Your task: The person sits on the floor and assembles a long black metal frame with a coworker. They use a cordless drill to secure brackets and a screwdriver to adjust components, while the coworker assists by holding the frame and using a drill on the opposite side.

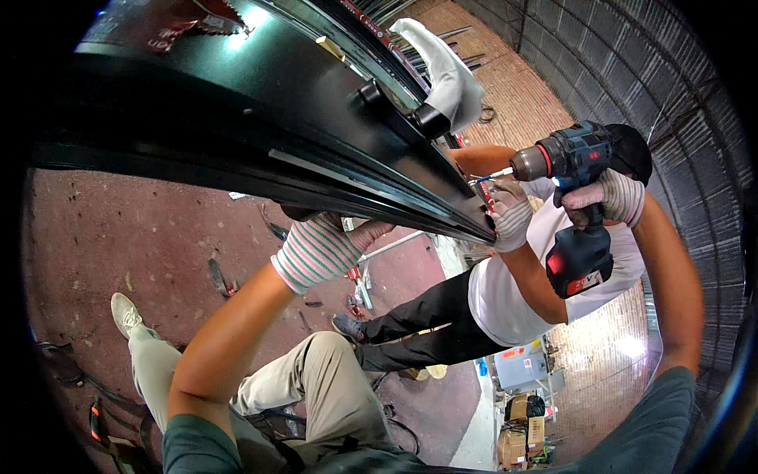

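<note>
A long black metal door panel (316, 134) runs slantwise across the upper view. My left hand (328, 249), in a glove with a striped cuff, grips its lower edge; some fingers are hidden behind the panel. In my right hand (609, 197), also gloved, is a cordless drill (564, 158) with its work light on. The drill's bit points left at the panel's right end. Right by the bit tip, a co-worker's gloved hand (509, 213) is at that end of the panel. A black handle (430, 120) wrapped in white covering (442, 71) sticks out from the panel's face.
The co-worker (521, 296), in a white shirt, stands close on the right. Tools and scraps (359, 288) lie on the reddish floor (158, 237). Cables (103, 387) are at lower left. Cardboard boxes (521, 430) and a grey case (521, 367) stand at lower right.
</note>
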Motion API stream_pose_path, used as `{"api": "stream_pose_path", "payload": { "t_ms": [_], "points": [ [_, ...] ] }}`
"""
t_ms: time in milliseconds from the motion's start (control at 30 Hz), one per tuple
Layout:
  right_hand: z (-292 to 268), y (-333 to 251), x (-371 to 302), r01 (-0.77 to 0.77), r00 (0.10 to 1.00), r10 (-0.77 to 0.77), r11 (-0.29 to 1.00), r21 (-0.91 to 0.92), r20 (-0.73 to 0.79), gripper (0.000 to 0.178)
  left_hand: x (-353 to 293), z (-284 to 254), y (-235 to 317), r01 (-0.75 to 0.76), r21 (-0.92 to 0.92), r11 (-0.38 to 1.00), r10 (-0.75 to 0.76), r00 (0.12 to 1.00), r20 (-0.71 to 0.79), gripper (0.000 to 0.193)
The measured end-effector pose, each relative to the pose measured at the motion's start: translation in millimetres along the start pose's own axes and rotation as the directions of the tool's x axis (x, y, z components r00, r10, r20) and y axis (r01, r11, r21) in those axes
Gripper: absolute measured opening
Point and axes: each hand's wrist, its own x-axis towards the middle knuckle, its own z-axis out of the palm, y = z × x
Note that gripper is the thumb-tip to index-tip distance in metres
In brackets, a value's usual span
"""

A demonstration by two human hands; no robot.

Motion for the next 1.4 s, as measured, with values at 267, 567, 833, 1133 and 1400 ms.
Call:
{"api": "stream_pose_path", "payload": {
  "t_ms": [267, 567, 833, 1133, 1400],
  "points": [
    [-0.7, -6.3, 14.2, 0.107, 0.991, -0.122, 0.968, -0.227, -0.052, 0.031, 0.8, -9.9, -12.5, -0.18, 0.036, 0.983, 0.181, 0.983, -0.02, 0.033],
    [22.1, -30.6, -1.6, -0.077, 0.995, 0.05, 0.944, -0.321, -0.09, 0.039, -11.9, -14.2, -23.3, -0.296, 0.141, 0.945, 0.299, 0.954, -0.002, 0.033],
    [17.3, -27.9, 10.0, -0.036, 0.989, 0.076, 0.957, -0.289, 0.13, 0.045, -17.9, -15.7, -29.9, -0.387, 0.288, 0.876, 0.423, 0.903, -0.075, 0.062],
    [7.3, -21.6, 2.2, -0.105, 0.994, 0.094, 0.939, -0.326, -0.049, 0.036, -17.4, -21.5, -14.0, -0.087, 0.408, 0.909, 0.048, 0.993, 0.106, 0.058],
    [-27.2, -29.8, 16.0, -0.091, 0.99, 0.131, 0.885, -0.456, 0.055, 0.046, -12.5, -11.5, -39.9, -0.255, 0.476, 0.842, 0.294, 0.956, -0.009, 0.051]
  ]
}}
